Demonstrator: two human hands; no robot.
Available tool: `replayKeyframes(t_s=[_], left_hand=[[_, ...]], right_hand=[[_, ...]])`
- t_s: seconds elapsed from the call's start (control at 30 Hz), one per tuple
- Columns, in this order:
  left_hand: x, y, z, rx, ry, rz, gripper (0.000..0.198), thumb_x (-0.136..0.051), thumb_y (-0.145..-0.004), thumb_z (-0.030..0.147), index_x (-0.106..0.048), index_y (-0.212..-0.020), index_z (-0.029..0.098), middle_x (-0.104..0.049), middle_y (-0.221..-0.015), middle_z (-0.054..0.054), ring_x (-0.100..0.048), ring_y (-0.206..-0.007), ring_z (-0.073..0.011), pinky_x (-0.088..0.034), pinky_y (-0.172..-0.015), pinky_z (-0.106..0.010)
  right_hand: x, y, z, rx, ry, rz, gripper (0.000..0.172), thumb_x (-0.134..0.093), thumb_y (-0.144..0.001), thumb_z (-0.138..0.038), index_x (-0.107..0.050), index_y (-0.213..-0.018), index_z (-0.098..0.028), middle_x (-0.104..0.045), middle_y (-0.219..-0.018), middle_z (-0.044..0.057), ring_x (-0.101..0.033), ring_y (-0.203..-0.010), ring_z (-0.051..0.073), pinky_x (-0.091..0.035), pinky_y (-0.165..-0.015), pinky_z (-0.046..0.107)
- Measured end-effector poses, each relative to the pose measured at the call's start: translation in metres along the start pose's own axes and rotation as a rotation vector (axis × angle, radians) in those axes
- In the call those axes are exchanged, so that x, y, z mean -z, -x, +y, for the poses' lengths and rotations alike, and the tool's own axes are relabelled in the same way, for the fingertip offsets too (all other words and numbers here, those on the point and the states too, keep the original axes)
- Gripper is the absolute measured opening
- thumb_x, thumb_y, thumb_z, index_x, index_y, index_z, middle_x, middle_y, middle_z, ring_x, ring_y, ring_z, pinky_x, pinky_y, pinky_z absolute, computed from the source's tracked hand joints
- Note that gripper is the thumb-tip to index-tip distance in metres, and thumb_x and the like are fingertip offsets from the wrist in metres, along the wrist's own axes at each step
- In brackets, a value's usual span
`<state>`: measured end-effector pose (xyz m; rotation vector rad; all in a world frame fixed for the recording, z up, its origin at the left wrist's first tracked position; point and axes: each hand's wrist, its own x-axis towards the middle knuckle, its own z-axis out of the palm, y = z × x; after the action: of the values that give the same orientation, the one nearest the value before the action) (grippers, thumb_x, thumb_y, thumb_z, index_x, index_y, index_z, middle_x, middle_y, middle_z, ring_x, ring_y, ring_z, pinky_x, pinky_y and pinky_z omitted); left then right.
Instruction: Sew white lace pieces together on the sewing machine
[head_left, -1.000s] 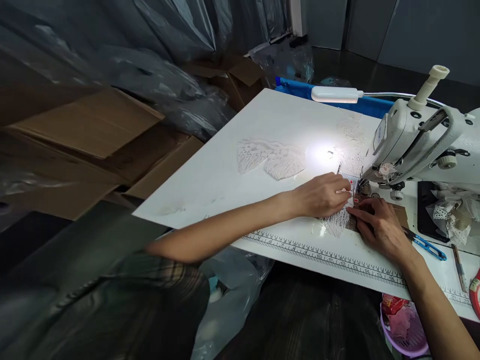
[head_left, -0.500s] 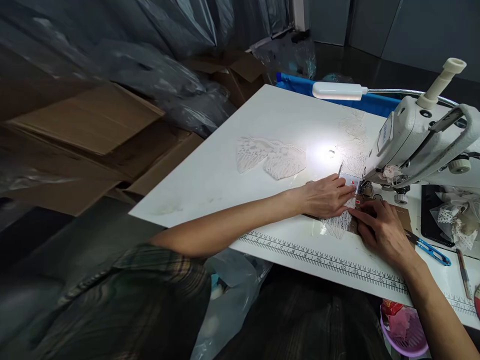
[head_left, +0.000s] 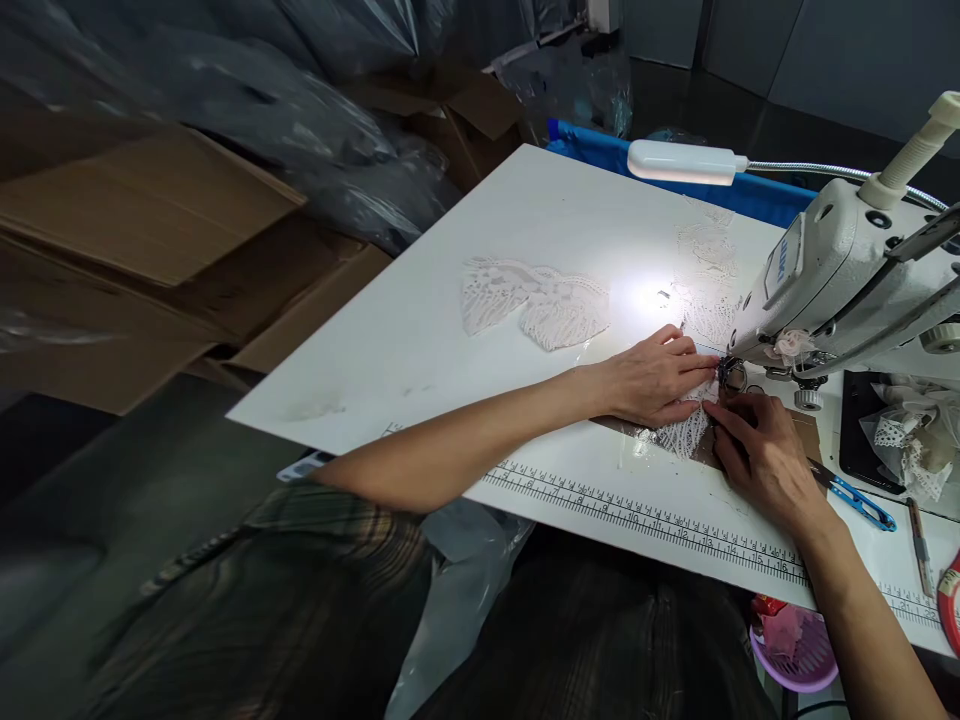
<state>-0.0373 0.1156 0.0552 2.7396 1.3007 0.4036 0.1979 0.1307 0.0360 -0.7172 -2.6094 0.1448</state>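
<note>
A white lace piece (head_left: 682, 436) lies under the sewing machine's presser foot (head_left: 724, 372), its fringed edge showing between my hands. My left hand (head_left: 656, 380) rests flat on the lace, its fingers stretched toward the foot. From the right, my right hand (head_left: 769, 455) has its thumb and index finger close together at the lace edge, the other fingers curled beside the foot. Brown board (head_left: 705, 450) shows beneath the lace. The white sewing machine (head_left: 825, 270) stands just beyond my right hand. My left hand hides part of the lace.
Another lace piece (head_left: 536, 300) lies left on the white table (head_left: 420, 330); more lace (head_left: 705, 260) trails behind the foot. Blue thread snips (head_left: 862, 503), a black phone-like slab (head_left: 859, 440) and bagged scraps (head_left: 919, 430) sit right. A lamp (head_left: 682, 162) hangs above; cardboard boxes (head_left: 142, 215) stand left.
The lace has moved forward toward the presser foot, and my left hand has moved with it, covering a red mark seen earlier. My right hand stays by the lace edge. The view has shifted slightly.
</note>
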Motion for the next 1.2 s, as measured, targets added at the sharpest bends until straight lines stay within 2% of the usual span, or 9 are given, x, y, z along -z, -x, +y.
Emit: replayKeyframes(t_s=[0.23,0.4,0.6,0.7,0.77,0.83,0.9,1.2], left_hand=[[-0.007,0.000,-0.001,0.003,-0.061,0.019,0.040,-0.049,-0.095,0.036,-0.061,-0.130,0.020,-0.057,-0.144,-0.011,-0.057,-0.109,-0.0280,-0.030,-0.106,-0.050],[-0.014,0.002,-0.005,-0.049,-0.113,0.110,0.042,-0.044,-0.098,0.038,-0.061,-0.128,0.014,-0.060,-0.141,-0.013,-0.059,-0.106,-0.0276,-0.031,-0.105,-0.049],[-0.018,0.001,0.000,-0.041,-0.180,0.180,0.039,-0.045,-0.098,0.037,-0.064,-0.122,0.012,-0.062,-0.136,-0.015,-0.060,-0.105,-0.0276,-0.032,-0.103,-0.049],[-0.018,0.001,0.004,-0.049,-0.220,0.249,0.035,-0.048,-0.096,0.033,-0.066,-0.115,0.011,-0.066,-0.128,-0.017,-0.061,-0.103,-0.0275,-0.035,-0.099,-0.048],[-0.018,0.000,0.005,-0.098,-0.221,0.271,0.027,-0.047,-0.096,0.028,-0.069,-0.104,0.013,-0.072,-0.115,-0.012,-0.063,-0.094,-0.0237,-0.038,-0.096,-0.044],[-0.018,0.000,0.005,-0.154,-0.212,0.272,0.026,-0.045,-0.097,0.023,-0.070,-0.093,0.016,-0.075,-0.103,-0.007,-0.062,-0.085,-0.0199,-0.040,-0.091,-0.039],[-0.017,0.000,0.005,-0.173,-0.208,0.264,0.026,-0.046,-0.096,0.022,-0.071,-0.089,0.017,-0.076,-0.101,-0.005,-0.062,-0.081,-0.0190,-0.041,-0.087,-0.037],[-0.011,0.004,0.005,-0.142,-0.226,0.186,0.028,-0.047,-0.095,0.029,-0.072,-0.102,0.017,-0.074,-0.114,-0.006,-0.061,-0.084,-0.0212,-0.040,-0.081,-0.039]], right_hand=[[0.002,-0.002,0.000,-0.021,-0.044,0.016,0.033,-0.048,-0.097,-0.025,-0.071,-0.120,-0.023,-0.061,-0.109,0.014,-0.059,-0.099,0.026,-0.055,-0.083,0.045],[0.004,-0.005,0.000,-0.022,-0.077,0.041,0.031,-0.049,-0.096,-0.027,-0.071,-0.117,-0.021,-0.060,-0.106,0.013,-0.061,-0.098,0.025,-0.056,-0.081,0.044],[0.001,-0.005,0.002,0.025,-0.045,0.082,0.029,-0.050,-0.096,-0.026,-0.071,-0.116,-0.019,-0.060,-0.102,0.013,-0.062,-0.096,0.025,-0.057,-0.081,0.044],[0.001,-0.005,0.003,0.050,-0.025,0.101,0.029,-0.050,-0.096,-0.024,-0.071,-0.115,-0.018,-0.060,-0.101,0.012,-0.062,-0.095,0.024,-0.058,-0.081,0.042],[0.001,-0.006,0.003,0.060,-0.014,0.101,0.029,-0.050,-0.096,-0.023,-0.072,-0.115,-0.019,-0.060,-0.101,0.012,-0.062,-0.094,0.023,-0.058,-0.080,0.041],[0.002,-0.006,0.003,0.065,-0.006,0.092,0.030,-0.049,-0.097,-0.023,-0.072,-0.116,-0.019,-0.060,-0.101,0.012,-0.062,-0.092,0.022,-0.058,-0.079,0.041],[0.003,-0.006,0.003,0.065,-0.001,0.075,0.031,-0.048,-0.097,-0.023,-0.072,-0.117,-0.019,-0.060,-0.102,0.012,-0.061,-0.091,0.022,-0.058,-0.078,0.041],[0.006,-0.005,-0.001,0.000,-0.043,0.011,0.032,-0.048,-0.097,-0.023,-0.069,-0.121,-0.020,-0.057,-0.105,0.013,-0.060,-0.093,0.023,-0.059,-0.077,0.041]])
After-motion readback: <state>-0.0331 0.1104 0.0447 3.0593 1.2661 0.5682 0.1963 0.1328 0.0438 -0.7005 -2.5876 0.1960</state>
